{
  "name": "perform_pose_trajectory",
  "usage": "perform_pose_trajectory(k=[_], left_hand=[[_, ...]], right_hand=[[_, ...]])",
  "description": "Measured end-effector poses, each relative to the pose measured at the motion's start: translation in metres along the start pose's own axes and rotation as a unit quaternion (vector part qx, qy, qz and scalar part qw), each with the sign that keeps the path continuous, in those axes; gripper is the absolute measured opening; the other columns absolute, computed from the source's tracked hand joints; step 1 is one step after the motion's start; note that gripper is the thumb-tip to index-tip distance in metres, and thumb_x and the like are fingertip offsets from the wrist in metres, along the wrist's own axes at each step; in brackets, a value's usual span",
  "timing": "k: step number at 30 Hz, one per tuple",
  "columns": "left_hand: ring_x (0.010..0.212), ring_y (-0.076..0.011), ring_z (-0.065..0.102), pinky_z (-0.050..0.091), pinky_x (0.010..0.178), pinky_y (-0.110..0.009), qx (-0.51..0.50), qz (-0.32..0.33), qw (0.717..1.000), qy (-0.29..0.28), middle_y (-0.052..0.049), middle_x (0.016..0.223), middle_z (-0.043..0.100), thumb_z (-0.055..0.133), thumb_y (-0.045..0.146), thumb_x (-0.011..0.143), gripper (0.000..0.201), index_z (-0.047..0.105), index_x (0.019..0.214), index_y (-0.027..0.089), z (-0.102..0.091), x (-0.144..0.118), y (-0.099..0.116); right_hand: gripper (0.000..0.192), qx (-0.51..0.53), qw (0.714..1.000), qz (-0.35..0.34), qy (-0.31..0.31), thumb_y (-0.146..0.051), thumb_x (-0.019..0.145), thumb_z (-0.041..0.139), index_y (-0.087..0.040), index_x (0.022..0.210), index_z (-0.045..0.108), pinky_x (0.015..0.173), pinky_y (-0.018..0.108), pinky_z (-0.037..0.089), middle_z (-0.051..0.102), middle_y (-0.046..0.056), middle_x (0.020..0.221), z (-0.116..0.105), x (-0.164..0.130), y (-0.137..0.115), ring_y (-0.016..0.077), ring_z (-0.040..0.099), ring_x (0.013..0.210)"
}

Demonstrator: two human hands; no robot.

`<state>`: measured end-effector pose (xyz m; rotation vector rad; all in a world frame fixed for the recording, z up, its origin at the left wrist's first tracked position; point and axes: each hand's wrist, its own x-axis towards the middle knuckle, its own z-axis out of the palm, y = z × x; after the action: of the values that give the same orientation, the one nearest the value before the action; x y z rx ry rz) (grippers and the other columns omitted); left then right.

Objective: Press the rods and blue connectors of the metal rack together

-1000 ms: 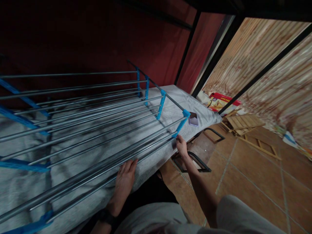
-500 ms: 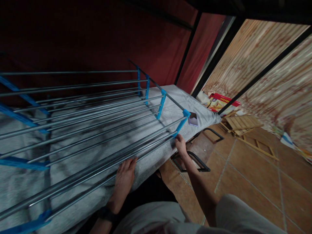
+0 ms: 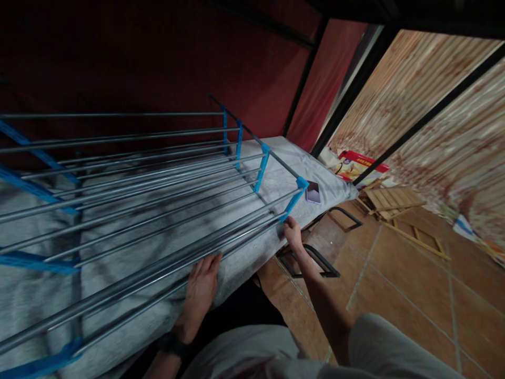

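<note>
A shoe rack of grey metal rods (image 3: 158, 218) joined by blue plastic brackets (image 3: 295, 201) lies on its side across the bed. My left hand (image 3: 202, 281), with a dark band at its wrist, is hooked over the rods along the near edge, its fingertips partly hidden behind them. Farther right, my right hand (image 3: 292, 233) is closed at the rack's near right corner, just below the blue bracket. Its fingers pinch the end of the lowest rod there. Beyond that corner, a phone (image 3: 313, 193) lies flat on the grey sheet.
A grey sheet (image 3: 282, 160) covers the bed, with a dark red wall (image 3: 158, 68) behind. Black frame posts (image 3: 355, 89) rise at the right. A folding chair (image 3: 323, 242) stands against the bed's edge. On the tiled floor are a wooden folding piece (image 3: 396, 202) and a red box (image 3: 361, 164).
Almost nothing differs. The rack's left part sits very slightly higher in view, and both hands keep their places on it.
</note>
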<state>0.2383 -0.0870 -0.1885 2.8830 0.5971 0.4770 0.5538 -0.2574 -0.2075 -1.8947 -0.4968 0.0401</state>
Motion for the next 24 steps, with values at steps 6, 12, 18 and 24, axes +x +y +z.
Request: perform_pose_trajectory(k=[6,12,18,24], left_hand=[[0.100,-0.0261,0.059,0.049,0.092,-0.040,0.001,0.007,1.000,0.007,-0.009,0.106,0.067,0.042,0.004,0.088,0.046,0.061,0.129,0.014,-0.0001,-0.0010,0.0000],[0.100,-0.0261,0.059,0.049,0.092,-0.039,-0.004,0.005,1.000,0.011,-0.009,0.106,0.068,0.042,0.004,0.087,0.047,0.062,0.129,0.016,-0.0018,-0.0009,-0.0003],[0.100,-0.0260,0.060,0.049,0.092,-0.040,-0.012,0.005,1.000,0.004,-0.009,0.107,0.068,0.041,0.004,0.087,0.047,0.062,0.128,0.016,-0.0032,-0.0005,-0.0005],[0.103,-0.0265,0.060,0.049,0.093,-0.040,-0.016,0.001,1.000,0.002,-0.010,0.110,0.068,0.041,0.005,0.087,0.048,0.062,0.128,0.016,-0.0038,-0.0014,-0.0001]], right_hand=[[0.038,0.000,1.000,0.000,-0.005,-0.026,0.068,0.045,-0.019,0.097,0.068,0.092,0.037,0.048,0.073,0.006,0.095,-0.0014,-0.0009,-0.0028,0.0238,0.063,0.094],[0.038,-0.008,1.000,0.003,-0.011,-0.026,0.068,0.044,-0.018,0.095,0.069,0.091,0.037,0.048,0.073,0.007,0.093,-0.0041,-0.0004,-0.0060,0.0250,0.064,0.093],[0.038,-0.015,1.000,0.008,-0.011,-0.027,0.068,0.043,-0.018,0.094,0.069,0.090,0.037,0.048,0.073,0.007,0.090,-0.0044,-0.0001,-0.0054,0.0249,0.064,0.091],[0.035,-0.018,1.000,0.000,-0.023,-0.027,0.067,0.042,-0.019,0.088,0.069,0.090,0.036,0.049,0.073,0.006,0.085,-0.0044,0.0001,-0.0054,0.0246,0.064,0.090]])
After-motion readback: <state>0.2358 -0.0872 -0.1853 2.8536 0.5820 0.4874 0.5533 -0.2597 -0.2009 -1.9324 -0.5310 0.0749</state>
